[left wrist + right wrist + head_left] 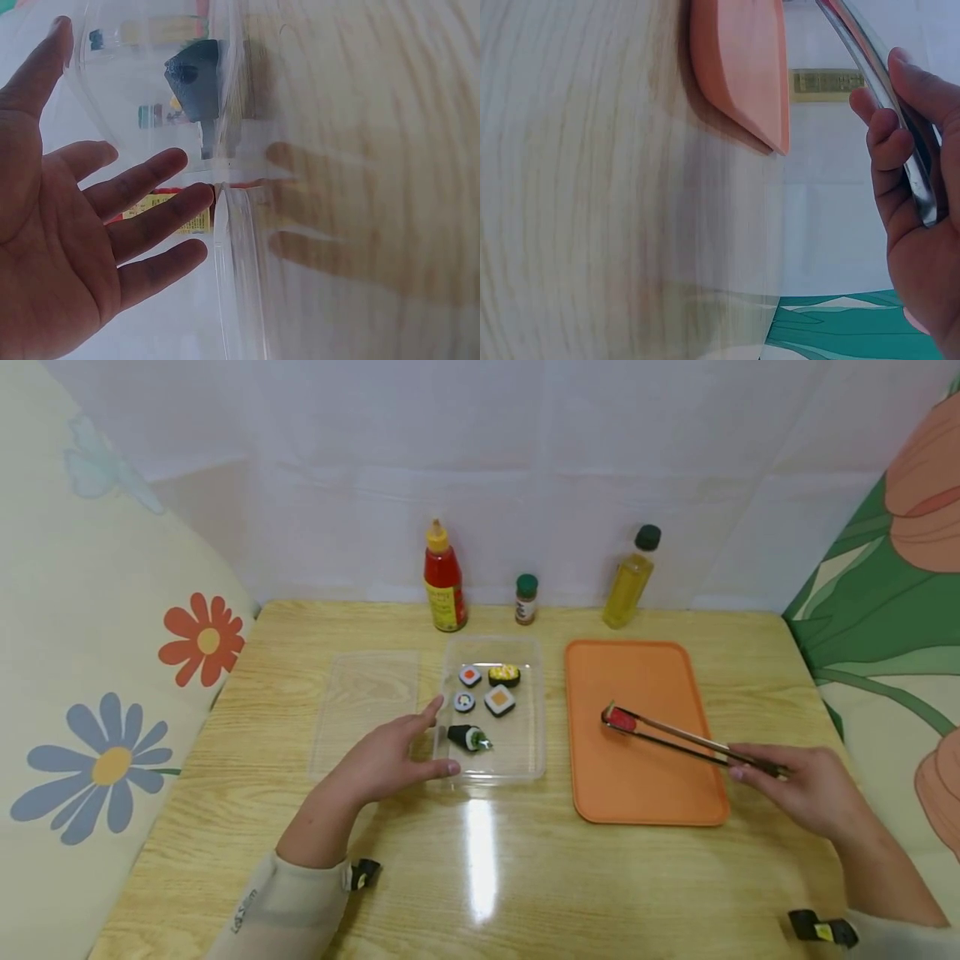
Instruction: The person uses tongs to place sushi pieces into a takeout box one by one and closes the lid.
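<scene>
My right hand (798,781) grips metal tongs (682,739) by their handle end, also visible along the right wrist view. Between the tongs' tips is a small red piece with a bit of green (621,720), over the orange tray (637,793). At the left side of a clear plastic container (542,727), my left hand (386,760) spreads its thumb and fingers, holding nothing; whether it touches the wall I cannot tell. Inside lie a dark hand roll (465,737), a yellow-topped sushi (504,675) and sushi rolls (499,700) with white rice.
A clear flat lid (367,710) lies left of the container. Along the table's back edge stand a red sauce bottle (446,585), a small green-capped jar (526,602) and a bottle of yellow oil (628,585). Behind them hangs a white cloth (375,527).
</scene>
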Action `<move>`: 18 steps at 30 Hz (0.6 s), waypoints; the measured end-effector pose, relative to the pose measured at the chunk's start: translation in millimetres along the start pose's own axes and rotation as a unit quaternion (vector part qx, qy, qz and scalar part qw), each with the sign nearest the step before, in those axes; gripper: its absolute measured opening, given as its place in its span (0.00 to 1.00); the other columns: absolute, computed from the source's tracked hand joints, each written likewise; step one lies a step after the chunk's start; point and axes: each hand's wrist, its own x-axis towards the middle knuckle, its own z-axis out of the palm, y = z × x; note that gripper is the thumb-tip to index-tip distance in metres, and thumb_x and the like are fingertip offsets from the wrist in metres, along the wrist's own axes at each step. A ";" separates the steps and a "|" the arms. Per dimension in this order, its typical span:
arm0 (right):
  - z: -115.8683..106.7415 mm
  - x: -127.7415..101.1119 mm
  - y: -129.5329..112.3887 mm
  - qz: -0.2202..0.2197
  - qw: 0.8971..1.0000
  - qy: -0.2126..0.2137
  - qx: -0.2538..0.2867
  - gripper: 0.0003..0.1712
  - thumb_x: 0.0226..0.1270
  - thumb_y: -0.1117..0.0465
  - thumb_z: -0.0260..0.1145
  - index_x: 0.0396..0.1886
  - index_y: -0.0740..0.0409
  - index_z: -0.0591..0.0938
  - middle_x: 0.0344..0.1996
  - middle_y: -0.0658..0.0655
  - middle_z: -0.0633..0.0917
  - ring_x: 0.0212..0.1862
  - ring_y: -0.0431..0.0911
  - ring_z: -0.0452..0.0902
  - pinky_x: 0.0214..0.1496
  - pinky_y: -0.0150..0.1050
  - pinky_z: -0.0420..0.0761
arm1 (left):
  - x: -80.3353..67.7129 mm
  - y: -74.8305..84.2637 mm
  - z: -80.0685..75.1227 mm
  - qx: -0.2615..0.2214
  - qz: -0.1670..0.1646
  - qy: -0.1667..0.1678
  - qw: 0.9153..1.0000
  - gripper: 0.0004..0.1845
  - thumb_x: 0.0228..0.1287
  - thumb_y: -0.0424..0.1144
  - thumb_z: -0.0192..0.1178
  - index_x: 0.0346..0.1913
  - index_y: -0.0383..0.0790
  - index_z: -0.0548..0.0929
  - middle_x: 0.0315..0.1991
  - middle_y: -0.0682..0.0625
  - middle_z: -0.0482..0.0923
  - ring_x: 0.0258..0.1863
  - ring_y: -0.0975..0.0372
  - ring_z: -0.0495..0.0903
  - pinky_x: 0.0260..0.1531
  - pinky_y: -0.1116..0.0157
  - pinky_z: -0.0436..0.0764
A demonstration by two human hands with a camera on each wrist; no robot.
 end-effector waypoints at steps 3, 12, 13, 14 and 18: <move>0.9 5.7 -1.6 -0.011 1.000 -0.001 -0.001 0.20 0.54 0.75 0.79 0.48 0.63 0.91 0.33 0.56 0.92 0.38 0.21 0.81 0.28 0.22 0.78 | 0.2 -1.3 0.8 -0.001 0.005 0.004 1.000 0.62 0.56 0.75 0.65 0.85 0.52 0.49 0.72 0.42 0.73 0.75 0.43 0.65 0.72 0.40 0.64; 3.1 25.1 -9.4 -0.041 0.999 -0.006 -0.002 0.21 0.52 0.75 0.80 0.48 0.59 0.92 0.32 0.50 0.92 0.30 0.28 0.81 0.27 0.23 0.74 | 0.2 -2.9 1.4 -0.006 0.008 0.010 1.000 0.62 0.54 0.77 0.65 0.85 0.52 0.50 0.71 0.42 0.74 0.75 0.42 0.65 0.72 0.40 0.64; 3.3 27.2 -10.7 -0.043 0.999 -0.008 -0.001 0.21 0.52 0.75 0.80 0.48 0.59 0.92 0.32 0.50 0.92 0.30 0.29 0.81 0.26 0.23 0.73 | 0.1 -3.0 1.4 -0.007 0.008 0.011 1.000 0.63 0.54 0.77 0.65 0.85 0.52 0.50 0.71 0.42 0.75 0.75 0.43 0.65 0.72 0.40 0.64; 3.6 29.5 -11.9 -0.043 0.999 -0.011 0.001 0.21 0.52 0.75 0.80 0.48 0.59 0.92 0.32 0.50 0.92 0.30 0.29 0.81 0.26 0.24 0.73 | 0.1 -3.1 1.4 -0.007 0.007 0.012 1.000 0.63 0.54 0.77 0.65 0.85 0.52 0.51 0.71 0.42 0.75 0.75 0.43 0.66 0.72 0.40 0.65; 5.0 37.3 -16.0 -0.053 0.998 -0.017 0.010 0.21 0.52 0.75 0.80 0.48 0.61 0.92 0.33 0.53 0.92 0.33 0.29 0.83 0.28 0.22 0.75 | -0.1 -3.0 2.2 -0.016 0.004 0.011 1.000 0.62 0.54 0.76 0.67 0.85 0.54 0.50 0.71 0.43 0.75 0.75 0.43 0.65 0.72 0.40 0.64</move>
